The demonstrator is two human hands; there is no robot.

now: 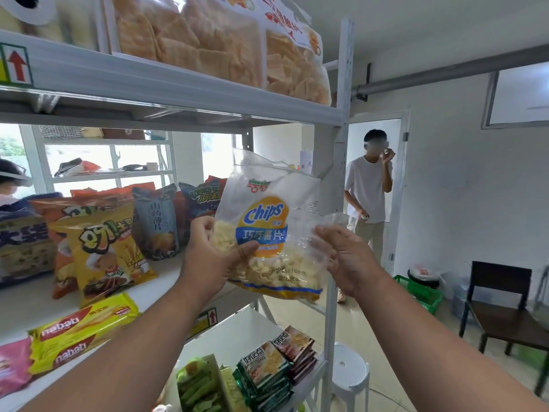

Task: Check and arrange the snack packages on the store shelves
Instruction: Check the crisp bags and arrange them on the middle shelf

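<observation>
Both hands are up in front of the white shelf unit [190,93], holding a clear bag of chips [267,230] in the air just off the front edge of the middle shelf [23,304]. The left hand [208,251] grips the bag's left side, fingers curled behind it and the thumb pressed across the blue-and-yellow label. The right hand [344,257] holds the right edge – its fingers curl into the loose clear plastic there. The bag is tilted a little, top leaning to the right, with pale chips settled in the lower half. On the middle shelf behind and to the left stand more snacks: a yellow bag [104,257] leaning at the front, a grey-blue bag [157,221] upright behind it, and a dark blue one [202,200] nearest the held bag. Yellow wafer packs [80,331] lie flat at the near edge. On the top shelf, big clear bags of crisps [190,37] sit side by side. Below, small green and brown packets [276,367] are stacked on the lower shelf. Off to the right, another person in a white shirt [368,188] stands by the doorway, with a dark chair [502,301] and a green basket [419,292] near the wall – and a white stool [347,373] just beside the shelf post.
</observation>
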